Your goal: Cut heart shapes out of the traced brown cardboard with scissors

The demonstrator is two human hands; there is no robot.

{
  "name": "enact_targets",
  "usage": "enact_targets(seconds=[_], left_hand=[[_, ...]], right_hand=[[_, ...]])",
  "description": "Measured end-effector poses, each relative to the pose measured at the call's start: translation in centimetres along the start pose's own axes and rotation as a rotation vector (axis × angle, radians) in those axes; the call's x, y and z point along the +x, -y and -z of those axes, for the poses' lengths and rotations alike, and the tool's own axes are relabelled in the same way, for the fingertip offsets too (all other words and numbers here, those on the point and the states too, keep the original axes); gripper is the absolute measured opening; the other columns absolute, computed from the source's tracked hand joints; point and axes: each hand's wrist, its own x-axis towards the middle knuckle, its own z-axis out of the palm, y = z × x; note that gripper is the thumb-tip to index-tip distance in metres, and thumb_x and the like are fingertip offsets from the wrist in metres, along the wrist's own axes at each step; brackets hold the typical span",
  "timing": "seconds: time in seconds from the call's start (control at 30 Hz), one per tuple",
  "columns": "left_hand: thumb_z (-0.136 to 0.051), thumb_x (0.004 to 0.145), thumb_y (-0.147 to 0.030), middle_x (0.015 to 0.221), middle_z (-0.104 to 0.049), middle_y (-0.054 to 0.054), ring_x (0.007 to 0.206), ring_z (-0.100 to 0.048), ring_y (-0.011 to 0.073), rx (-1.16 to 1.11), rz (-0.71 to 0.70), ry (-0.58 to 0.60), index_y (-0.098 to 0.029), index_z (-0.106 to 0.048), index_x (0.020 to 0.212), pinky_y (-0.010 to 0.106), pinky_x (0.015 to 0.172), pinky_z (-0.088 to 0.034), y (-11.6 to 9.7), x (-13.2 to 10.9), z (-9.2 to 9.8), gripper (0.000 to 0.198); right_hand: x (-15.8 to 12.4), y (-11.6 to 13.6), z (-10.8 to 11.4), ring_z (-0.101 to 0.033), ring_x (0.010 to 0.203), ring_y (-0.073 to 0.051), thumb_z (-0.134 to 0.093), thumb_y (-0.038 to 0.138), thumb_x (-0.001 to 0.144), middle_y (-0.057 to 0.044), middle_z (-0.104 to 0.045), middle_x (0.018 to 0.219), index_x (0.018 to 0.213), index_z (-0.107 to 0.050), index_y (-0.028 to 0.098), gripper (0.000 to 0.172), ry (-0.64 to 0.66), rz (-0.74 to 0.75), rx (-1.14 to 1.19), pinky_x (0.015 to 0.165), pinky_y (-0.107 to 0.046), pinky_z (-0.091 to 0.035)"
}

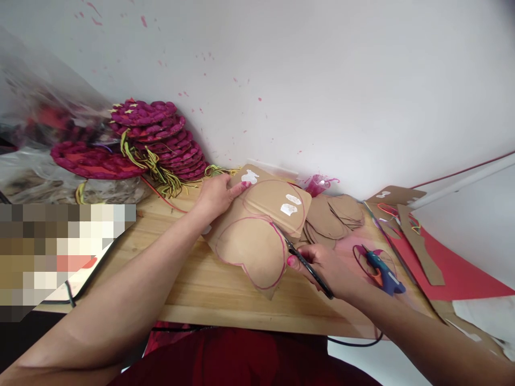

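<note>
A brown cardboard sheet (249,246) with heart-like outlines drawn in purple lies tilted over the wooden table. My left hand (219,195) grips its upper left edge, thumb on top near a torn white patch and the other fingers hidden beneath. In my right hand (317,265) is a pair of black-handled scissors (306,262). Their blades meet the cardboard by the right side of the lower outline, close to the purple line. Just behind the sheet, on the right, rest several cut cardboard pieces (332,217).
Braided magenta discs (161,134) with yellow-green tassels are stacked at the back left, beside clear plastic bags. A blue glue gun (384,273) lies right of my right hand. Red paper (454,257) and a cardboard strip (420,246) sit farther right. A pink-stained cup (317,185) stands near the wall.
</note>
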Motion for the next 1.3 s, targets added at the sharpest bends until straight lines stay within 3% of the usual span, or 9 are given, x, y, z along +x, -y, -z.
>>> enact_targets(seconds=[0.13, 0.3, 0.53, 0.8, 1.0, 1.17, 1.3], left_hand=[[-0.053, 0.091, -0.064, 0.085, -0.07, 0.01, 0.076, -0.061, 0.0244, -0.036, -0.059, 0.026, -0.02, -0.062, 0.083, 0.031, 0.063, -0.035, -0.2, -0.3, -0.6, 0.046], [-0.054, 0.092, -0.063, 0.088, -0.071, 0.01, 0.08, -0.062, 0.025, -0.074, -0.081, 0.032, -0.02, -0.066, 0.092, 0.031, 0.066, -0.037, -0.3, -0.5, -0.9, 0.045], [-0.056, 0.091, -0.064, 0.087, -0.071, 0.009, 0.077, -0.061, 0.0236, -0.094, -0.072, 0.028, -0.019, -0.066, 0.088, 0.031, 0.064, -0.037, -0.1, -0.3, -0.7, 0.046], [-0.055, 0.092, -0.064, 0.09, -0.072, 0.01, 0.08, -0.062, 0.0247, -0.049, -0.096, 0.024, -0.019, -0.066, 0.091, 0.031, 0.066, -0.038, -0.3, -0.6, -0.8, 0.046], [-0.054, 0.091, -0.066, 0.089, -0.072, 0.011, 0.081, -0.063, 0.0256, -0.051, -0.094, 0.029, -0.018, -0.067, 0.094, 0.03, 0.067, -0.039, -0.4, -0.6, -0.9, 0.049], [-0.06, 0.087, -0.064, 0.079, -0.067, 0.007, 0.072, -0.057, 0.0219, -0.086, -0.096, 0.038, -0.019, -0.063, 0.081, 0.03, 0.063, -0.035, -0.2, -0.5, -1.1, 0.046], [-0.066, 0.083, -0.06, 0.068, -0.058, -0.001, 0.063, -0.048, 0.0161, -0.307, -0.073, 0.077, -0.02, -0.058, 0.069, 0.028, 0.058, -0.03, 0.1, -0.3, -1.0, 0.044]], right_hand=[[-0.3, 0.6, 0.3, -0.039, 0.049, -0.013, -0.058, 0.07, 0.087, 0.003, -0.041, 0.052, 0.062, -0.043, 0.023, 0.055, 0.04, -0.07, 0.037, 0.046, -0.027, -0.025], [-0.3, 0.4, 0.2, -0.038, 0.05, -0.013, -0.057, 0.069, 0.088, 0.003, -0.039, 0.054, 0.063, -0.042, 0.023, 0.055, 0.062, -0.058, 0.051, 0.047, -0.027, -0.025], [0.2, 0.1, 0.3, -0.031, 0.058, -0.013, -0.056, 0.07, 0.088, 0.002, -0.033, 0.064, 0.061, -0.041, 0.021, 0.057, 0.04, 0.012, 0.003, 0.053, -0.027, -0.026], [-0.1, 0.2, 0.1, -0.037, 0.051, -0.013, -0.057, 0.068, 0.089, 0.003, -0.037, 0.054, 0.061, -0.042, 0.023, 0.055, 0.069, -0.05, 0.021, 0.05, -0.027, -0.023], [0.0, -0.3, 0.1, -0.032, 0.055, -0.012, -0.051, 0.076, 0.088, 0.003, -0.034, 0.06, 0.061, -0.039, 0.022, 0.062, 0.072, 0.016, -0.033, 0.052, -0.027, -0.024], [0.5, -1.3, -0.5, -0.036, 0.06, -0.013, -0.046, 0.082, 0.087, 0.001, -0.039, 0.063, 0.061, -0.04, 0.021, 0.066, 0.031, 0.08, -0.107, 0.055, -0.027, -0.026], [0.3, -1.4, 0.3, -0.038, 0.054, -0.012, -0.055, 0.077, 0.084, 0.002, -0.043, 0.057, 0.06, -0.042, 0.021, 0.062, 0.024, 0.004, -0.11, 0.051, -0.026, -0.027]])
